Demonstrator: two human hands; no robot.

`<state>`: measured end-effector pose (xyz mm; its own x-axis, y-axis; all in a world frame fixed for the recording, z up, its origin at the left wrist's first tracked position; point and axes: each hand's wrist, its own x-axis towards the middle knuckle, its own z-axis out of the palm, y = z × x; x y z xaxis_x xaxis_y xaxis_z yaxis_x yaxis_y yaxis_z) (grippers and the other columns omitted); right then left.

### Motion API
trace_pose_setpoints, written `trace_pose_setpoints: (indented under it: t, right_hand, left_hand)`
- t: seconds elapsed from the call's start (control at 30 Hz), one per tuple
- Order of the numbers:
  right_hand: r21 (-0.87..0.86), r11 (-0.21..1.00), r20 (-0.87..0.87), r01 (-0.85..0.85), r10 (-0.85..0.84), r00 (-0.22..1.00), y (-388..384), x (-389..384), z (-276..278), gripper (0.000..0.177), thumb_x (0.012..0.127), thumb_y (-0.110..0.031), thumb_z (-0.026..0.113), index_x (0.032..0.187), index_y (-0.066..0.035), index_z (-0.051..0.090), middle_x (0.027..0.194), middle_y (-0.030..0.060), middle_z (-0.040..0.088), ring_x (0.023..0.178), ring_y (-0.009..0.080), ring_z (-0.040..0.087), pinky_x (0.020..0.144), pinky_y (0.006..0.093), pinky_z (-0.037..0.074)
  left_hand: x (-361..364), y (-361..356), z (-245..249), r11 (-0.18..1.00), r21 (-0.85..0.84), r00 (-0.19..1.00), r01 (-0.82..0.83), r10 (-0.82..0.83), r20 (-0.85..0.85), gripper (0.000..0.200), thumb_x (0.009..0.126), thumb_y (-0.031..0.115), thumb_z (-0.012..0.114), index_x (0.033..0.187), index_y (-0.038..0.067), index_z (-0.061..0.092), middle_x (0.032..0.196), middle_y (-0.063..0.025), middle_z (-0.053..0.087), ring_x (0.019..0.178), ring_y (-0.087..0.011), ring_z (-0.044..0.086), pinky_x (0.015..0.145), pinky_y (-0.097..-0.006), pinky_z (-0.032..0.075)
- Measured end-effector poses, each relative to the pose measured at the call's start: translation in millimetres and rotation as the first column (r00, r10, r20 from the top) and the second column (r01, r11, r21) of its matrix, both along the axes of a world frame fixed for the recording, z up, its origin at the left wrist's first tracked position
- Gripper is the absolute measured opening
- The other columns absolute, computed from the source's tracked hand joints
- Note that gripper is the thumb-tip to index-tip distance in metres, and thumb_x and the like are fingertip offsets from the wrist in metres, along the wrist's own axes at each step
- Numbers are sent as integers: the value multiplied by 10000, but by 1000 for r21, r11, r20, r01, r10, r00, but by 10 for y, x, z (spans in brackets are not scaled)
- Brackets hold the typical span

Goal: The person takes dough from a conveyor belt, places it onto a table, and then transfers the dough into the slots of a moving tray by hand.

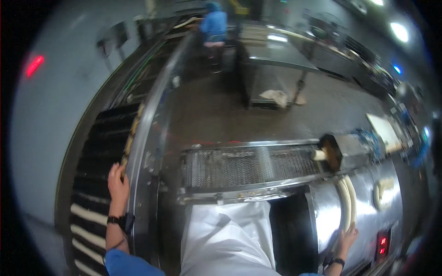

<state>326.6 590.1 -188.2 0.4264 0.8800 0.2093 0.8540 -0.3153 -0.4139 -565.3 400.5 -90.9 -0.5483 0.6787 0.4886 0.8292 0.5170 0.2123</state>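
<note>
My left hand (119,184) is over the right edge of the dark slotted conveyor (99,154), its fingers apart and nothing seen in them. Below it, pale dough strips (87,214) lie across the slots. At the lower right, my right hand (348,237) touches the lower end of two long dough strips (347,202) lying side by side on the shiny steel table (327,202). Its fingers are bent around that end; how firmly they grip is hidden by blur. A shorter folded dough piece (383,194) lies farther right.
A mesh conveyor (248,165) crosses in front, with a dough end (317,155) coming from a metal machine (343,152). A steel rail (149,115) runs beside the left conveyor. A person in blue (214,25) stands far off near a steel table (281,50).
</note>
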Motion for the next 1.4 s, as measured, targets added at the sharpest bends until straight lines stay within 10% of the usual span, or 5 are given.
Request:
trace_pose_setpoints:
  t: [0.13,0.63,0.9,1.13,1.4]
  right_hand:
    - [-86,960,186,-265,277,943,90,78,-16,874,654,-115,656,1477,-146,365,1414,314,369,1273,439,412,1048,468,378]
    - [121,912,-865,-391,290,409,928,-2276,819,682,783,-295,654,1384,-28,475,1173,91,561,1019,186,558,799,330,479]
    - [370,499,-811,-784,585,-10,722,-4594,3146,418,908,-448,570,964,-36,614,963,138,631,870,235,644,748,374,540]
    - [592,-104,-757,-799,269,-596,127,-7052,3403,553,887,-292,656,1366,-57,512,1194,135,616,1046,188,604,886,309,485]
    - [155,-32,-556,-987,823,-114,1049,-7100,1598,586,800,-192,709,1318,12,527,1356,230,520,1202,349,537,1031,408,421]
  left_hand:
    - [-292,-452,2,798,-200,797,-569,595,106,556,937,413,554,1348,42,498,1451,-216,422,1332,-429,382,1116,-493,296]
    - [-308,-341,-143,827,-82,614,-557,476,629,904,835,558,638,1503,75,268,1555,-298,-121,1341,-658,109,1124,-589,244]
    - [-107,-131,93,847,-133,632,-515,480,609,1051,774,501,740,1532,95,135,1572,-263,-98,1339,-658,97,1095,-633,283]
    - [-220,-175,-3,838,45,699,-544,423,577,1310,703,441,828,1501,7,-116,1514,-398,-17,1390,-533,212,1143,-503,258]
    - [-364,-197,-284,840,188,764,-509,341,547,1237,689,256,842,1528,117,-56,1500,-407,34,1319,-607,271,1129,-544,278]
